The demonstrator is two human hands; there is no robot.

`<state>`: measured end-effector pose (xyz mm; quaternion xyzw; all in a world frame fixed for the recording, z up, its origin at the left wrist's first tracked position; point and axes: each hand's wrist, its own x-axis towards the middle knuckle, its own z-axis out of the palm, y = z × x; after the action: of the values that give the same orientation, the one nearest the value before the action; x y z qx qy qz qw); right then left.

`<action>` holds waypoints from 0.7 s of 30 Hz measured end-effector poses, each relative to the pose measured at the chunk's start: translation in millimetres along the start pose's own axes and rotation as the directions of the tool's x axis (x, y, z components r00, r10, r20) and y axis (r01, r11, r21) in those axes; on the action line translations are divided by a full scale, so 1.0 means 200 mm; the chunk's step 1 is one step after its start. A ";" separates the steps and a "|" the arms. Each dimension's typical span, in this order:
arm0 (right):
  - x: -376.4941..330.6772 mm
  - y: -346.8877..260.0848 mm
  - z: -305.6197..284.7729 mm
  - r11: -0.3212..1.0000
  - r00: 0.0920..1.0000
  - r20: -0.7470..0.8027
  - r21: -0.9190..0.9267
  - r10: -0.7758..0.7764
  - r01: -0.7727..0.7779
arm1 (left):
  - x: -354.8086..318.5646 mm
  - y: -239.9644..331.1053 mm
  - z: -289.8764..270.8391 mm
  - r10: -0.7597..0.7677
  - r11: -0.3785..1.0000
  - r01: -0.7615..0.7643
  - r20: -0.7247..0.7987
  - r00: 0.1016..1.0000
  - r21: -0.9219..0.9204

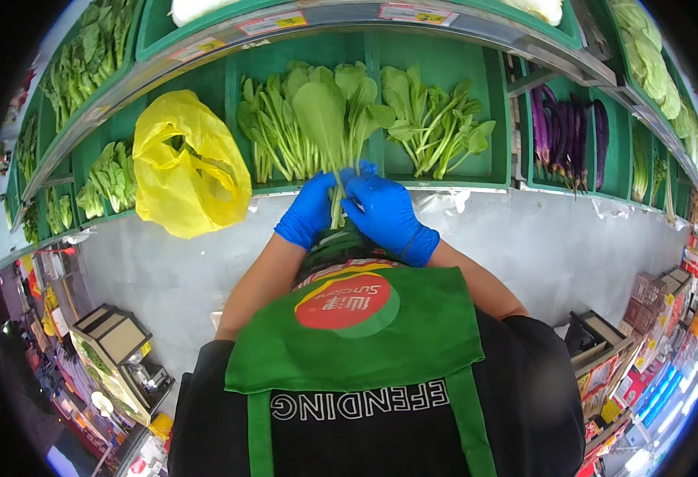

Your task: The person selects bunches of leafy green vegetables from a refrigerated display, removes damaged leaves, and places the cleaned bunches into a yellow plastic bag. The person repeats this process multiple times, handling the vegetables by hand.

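Gripping the leafy greens bunch [334, 119], both hands [349, 208] hide its stems

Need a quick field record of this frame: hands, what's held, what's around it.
left hand: blue-gloved left hand, gripping the stalks of the leafy greens bunch
right hand: blue-gloved right hand, closed on the same stalks
held item: one bunch, leaves pointing away from the person, over the green crate
left of hands: yellow plastic bag
right of hands: purple eggplants
clothing: green apron
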<state>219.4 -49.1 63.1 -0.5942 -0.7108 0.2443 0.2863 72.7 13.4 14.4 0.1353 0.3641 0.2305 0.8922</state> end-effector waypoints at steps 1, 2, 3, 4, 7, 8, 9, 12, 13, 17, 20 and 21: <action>0.02 -0.02 0.01 0.999 0.999 -0.028 -0.024 -0.037 0.036 | -0.01 0.01 -0.05 -0.014 1.000 0.015 0.010 1.000 -0.022; 0.04 -0.03 0.02 0.999 0.999 -0.010 0.035 -0.039 0.039 | 0.01 -0.01 -0.15 -0.012 1.000 0.012 0.037 0.999 -0.014; 0.05 -0.02 0.03 0.998 1.000 0.020 0.065 -0.002 0.001 | 0.00 0.02 -0.12 0.009 1.000 -0.009 0.036 0.999 0.013; 0.04 0.00 0.05 0.995 0.998 0.056 0.094 0.036 -0.041 | -0.04 0.04 -0.05 0.027 0.999 -0.028 0.032 0.999 0.035; 0.04 0.01 0.07 0.975 0.989 0.125 0.198 0.079 -0.102 | -0.06 0.08 -0.10 0.074 0.996 -0.065 0.154 0.985 -0.064; 0.04 0.01 0.07 0.965 0.987 0.139 0.235 0.083 -0.115 | -0.06 0.08 -0.13 0.111 0.993 -0.104 0.118 0.987 -0.064; 0.03 0.02 0.07 0.954 0.983 0.154 0.263 0.104 -0.143 | -0.05 0.10 -0.14 0.142 0.989 -0.137 0.085 0.986 -0.062; 0.00 0.07 0.04 0.925 0.970 0.189 0.319 0.153 -0.208 | -0.05 0.24 -0.32 0.186 0.977 -0.189 -0.035 0.982 -0.098; -0.03 0.11 0.06 0.923 0.969 0.187 0.319 0.162 -0.216 | -0.05 0.30 -0.35 0.184 0.979 -0.189 -0.061 0.981 -0.082; -0.13 0.26 0.04 0.953 0.969 0.177 0.217 0.174 -0.211 | 0.01 0.46 -0.41 0.171 0.985 -0.173 -0.087 0.981 -0.009; -0.21 0.28 -0.02 0.940 0.964 0.111 0.218 0.242 -0.261 | 0.17 0.48 -0.45 0.080 0.994 -0.083 -0.049 0.996 -0.066; -0.24 0.28 -0.03 0.926 0.951 0.100 0.218 0.292 -0.307 | 0.25 0.44 -0.52 0.015 0.997 -0.017 -0.030 0.999 -0.076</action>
<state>270.1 -87.0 23.5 -0.6503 -0.5875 0.3853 0.2891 2.4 122.2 -52.0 0.1006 0.3668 0.2533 0.8895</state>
